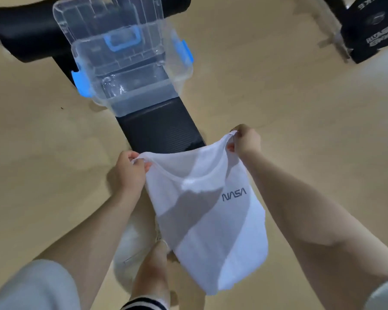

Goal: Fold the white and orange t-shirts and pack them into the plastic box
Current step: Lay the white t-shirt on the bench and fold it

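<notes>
Head view, looking down: we see two bare arms reaching forward, with a white shirt (211, 211) hanging between the hands above a tan floor (300, 130). Our left hand (130, 171) pinches one top corner of the shirt, fingers and thumb curled tight on a bunched bit of cloth. Our right hand (244, 142) pinches the other top corner the same way, held a little higher and farther from us. The shirt looks already folded narrow, and the letters NASA on it read backwards. Holding both corners lets it hang flat and keeps the fold from slipping, which we judge is why it is carried this way. Beyond the shirt, away from us, stands the clear plastic box (141, 95) with blue latches on its sides. It sits on a black mat (161, 130) that runs from the box back toward the shirt. The box's clear lid (103, 16), with a blue handle, leans open on the box's far side, so the mouth is free for packing. The box looks empty from here, though blur makes that uncertain. No orange shirt is in view. Below the shirt, nearest us, is the person's leg and a pale shoe (132, 249). We judge the white shirt is about to go into the box.
</notes>
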`<move>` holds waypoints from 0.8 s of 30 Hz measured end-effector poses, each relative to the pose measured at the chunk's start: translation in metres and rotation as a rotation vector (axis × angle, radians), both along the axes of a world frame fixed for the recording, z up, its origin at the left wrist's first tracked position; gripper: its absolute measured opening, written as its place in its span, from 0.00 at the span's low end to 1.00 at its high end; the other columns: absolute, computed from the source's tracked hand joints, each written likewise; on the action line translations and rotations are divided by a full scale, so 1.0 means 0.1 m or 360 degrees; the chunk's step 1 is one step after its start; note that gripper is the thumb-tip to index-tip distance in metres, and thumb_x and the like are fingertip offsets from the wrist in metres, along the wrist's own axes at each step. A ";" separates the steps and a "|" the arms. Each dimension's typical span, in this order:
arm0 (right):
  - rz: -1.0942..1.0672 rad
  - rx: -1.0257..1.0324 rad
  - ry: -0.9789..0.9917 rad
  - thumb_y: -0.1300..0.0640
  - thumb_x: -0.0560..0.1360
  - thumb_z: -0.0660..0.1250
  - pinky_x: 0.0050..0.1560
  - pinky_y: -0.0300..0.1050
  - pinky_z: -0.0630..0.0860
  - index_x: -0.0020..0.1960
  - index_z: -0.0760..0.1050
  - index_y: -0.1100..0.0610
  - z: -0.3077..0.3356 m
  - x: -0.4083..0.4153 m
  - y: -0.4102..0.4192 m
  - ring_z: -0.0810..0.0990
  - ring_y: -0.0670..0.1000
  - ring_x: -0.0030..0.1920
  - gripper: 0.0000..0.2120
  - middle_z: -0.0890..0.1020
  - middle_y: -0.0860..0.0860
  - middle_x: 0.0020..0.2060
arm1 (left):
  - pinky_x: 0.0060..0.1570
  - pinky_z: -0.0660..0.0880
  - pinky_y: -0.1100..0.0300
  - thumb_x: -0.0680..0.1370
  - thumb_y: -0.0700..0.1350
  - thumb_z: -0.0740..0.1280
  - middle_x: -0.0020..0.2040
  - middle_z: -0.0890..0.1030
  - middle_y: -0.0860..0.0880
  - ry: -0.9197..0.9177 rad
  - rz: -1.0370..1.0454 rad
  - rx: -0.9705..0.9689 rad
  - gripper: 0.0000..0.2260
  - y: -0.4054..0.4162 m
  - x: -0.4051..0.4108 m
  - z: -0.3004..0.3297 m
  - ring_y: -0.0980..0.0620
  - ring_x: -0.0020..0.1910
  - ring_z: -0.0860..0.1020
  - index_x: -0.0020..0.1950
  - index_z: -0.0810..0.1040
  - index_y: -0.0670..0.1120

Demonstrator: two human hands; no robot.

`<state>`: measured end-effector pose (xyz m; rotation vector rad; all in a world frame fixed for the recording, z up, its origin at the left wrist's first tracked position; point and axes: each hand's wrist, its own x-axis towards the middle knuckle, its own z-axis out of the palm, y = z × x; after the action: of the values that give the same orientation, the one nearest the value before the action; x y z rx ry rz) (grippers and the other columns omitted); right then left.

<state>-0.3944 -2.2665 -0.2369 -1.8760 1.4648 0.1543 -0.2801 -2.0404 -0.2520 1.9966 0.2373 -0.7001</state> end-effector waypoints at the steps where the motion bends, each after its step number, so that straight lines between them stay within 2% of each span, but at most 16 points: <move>1: -0.0026 0.0006 -0.0020 0.70 0.70 0.54 0.47 0.48 0.77 0.54 0.75 0.64 -0.14 0.13 -0.05 0.79 0.59 0.47 0.16 0.81 0.61 0.48 | 0.43 0.75 0.65 0.77 0.34 0.59 0.48 0.72 0.47 -0.0006 0.0022 0.0034 0.05 -0.07 0.12 -0.12 0.49 0.44 0.79 0.50 0.69 0.42; 3: -0.0039 -0.0002 -0.0043 0.68 0.73 0.54 0.45 0.47 0.74 0.54 0.75 0.64 -0.41 0.37 -0.13 0.77 0.57 0.46 0.15 0.81 0.61 0.49 | 0.34 0.70 0.74 0.76 0.36 0.63 0.44 0.73 0.50 -0.0076 -0.0027 0.0172 0.05 -0.16 0.33 -0.34 0.55 0.39 0.75 0.49 0.69 0.43; 4: -0.0033 0.0001 -0.0051 0.67 0.73 0.54 0.45 0.47 0.73 0.54 0.75 0.64 -0.54 0.47 -0.16 0.76 0.57 0.45 0.14 0.81 0.61 0.49 | 0.31 0.68 0.74 0.76 0.36 0.63 0.43 0.73 0.50 -0.0121 -0.0057 0.0219 0.05 -0.19 0.43 -0.44 0.55 0.38 0.73 0.49 0.70 0.43; 8: 0.0003 0.0031 -0.0102 0.65 0.75 0.55 0.41 0.42 0.69 0.53 0.75 0.63 -0.98 0.89 -0.30 0.74 0.54 0.42 0.13 0.80 0.59 0.45 | 0.43 0.67 0.61 0.76 0.38 0.63 0.47 0.73 0.48 -0.0236 -0.0066 0.0322 0.03 -0.21 0.82 -0.83 0.50 0.45 0.71 0.48 0.71 0.44; 12: -0.0049 0.0095 -0.0184 0.66 0.74 0.55 0.32 0.40 0.66 0.47 0.74 0.59 -1.32 1.30 -0.37 0.73 0.54 0.40 0.10 0.76 0.55 0.38 | 0.45 0.68 0.58 0.76 0.38 0.63 0.46 0.73 0.49 -0.0267 0.0082 0.0326 0.04 -0.20 1.13 -1.12 0.50 0.45 0.71 0.45 0.69 0.46; 15: -0.0138 0.0070 -0.0211 0.65 0.74 0.55 0.32 0.40 0.68 0.50 0.76 0.61 -1.49 1.52 -0.43 0.74 0.54 0.39 0.11 0.78 0.55 0.39 | 0.47 0.69 0.58 0.75 0.38 0.64 0.45 0.74 0.49 -0.0271 0.0135 0.0297 0.04 -0.24 1.31 -1.27 0.48 0.45 0.73 0.45 0.70 0.46; 17: -0.0135 0.0097 -0.0294 0.65 0.75 0.55 0.34 0.40 0.69 0.48 0.76 0.60 -1.55 1.61 -0.44 0.74 0.54 0.38 0.11 0.78 0.55 0.39 | 0.45 0.67 0.61 0.76 0.37 0.63 0.48 0.75 0.45 -0.0326 0.0070 0.0355 0.03 -0.24 1.38 -1.33 0.45 0.48 0.74 0.47 0.73 0.44; 19: -0.0080 0.0272 -0.0443 0.64 0.76 0.56 0.38 0.41 0.72 0.46 0.74 0.56 -1.59 1.62 -0.42 0.74 0.51 0.36 0.09 0.78 0.53 0.38 | 0.45 0.64 0.67 0.77 0.37 0.61 0.61 0.71 0.40 -0.0398 -0.0129 0.0445 0.10 -0.24 1.37 -1.34 0.44 0.48 0.75 0.58 0.72 0.40; 20: -0.0045 0.0409 -0.0509 0.63 0.78 0.56 0.40 0.39 0.73 0.50 0.74 0.53 -1.58 1.58 -0.40 0.74 0.49 0.36 0.09 0.77 0.52 0.40 | 0.45 0.65 0.66 0.77 0.37 0.60 0.67 0.66 0.40 -0.0406 -0.0247 0.0485 0.16 -0.23 1.34 -1.33 0.44 0.48 0.75 0.65 0.68 0.40; 22: 0.0079 0.0492 -0.0581 0.61 0.79 0.57 0.49 0.38 0.75 0.65 0.68 0.50 -1.57 1.40 -0.41 0.75 0.44 0.42 0.16 0.74 0.52 0.59 | 0.48 0.70 0.59 0.77 0.37 0.60 0.75 0.53 0.43 -0.0472 -0.0490 0.0581 0.24 -0.23 1.19 -1.25 0.43 0.56 0.75 0.72 0.59 0.43; 23: 0.0134 0.0435 -0.0575 0.61 0.79 0.57 0.54 0.41 0.75 0.70 0.63 0.51 -1.57 1.25 -0.42 0.75 0.43 0.46 0.20 0.67 0.51 0.68 | 0.51 0.72 0.54 0.77 0.37 0.60 0.76 0.50 0.44 -0.0549 -0.0638 0.0632 0.26 -0.23 1.07 -1.21 0.43 0.63 0.72 0.73 0.57 0.43; 24: 0.0116 0.0377 -0.0556 0.60 0.79 0.58 0.57 0.43 0.75 0.73 0.60 0.52 -1.56 1.06 -0.43 0.75 0.43 0.49 0.23 0.62 0.49 0.71 | 0.57 0.72 0.50 0.76 0.36 0.60 0.77 0.49 0.43 -0.0628 -0.0819 0.0671 0.27 -0.24 0.93 -1.18 0.42 0.70 0.65 0.74 0.57 0.42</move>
<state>-0.2881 -2.3093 -0.3933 -1.6657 1.0921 0.0296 -0.1874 -2.0648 -0.3704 2.5878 -0.4127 -0.5794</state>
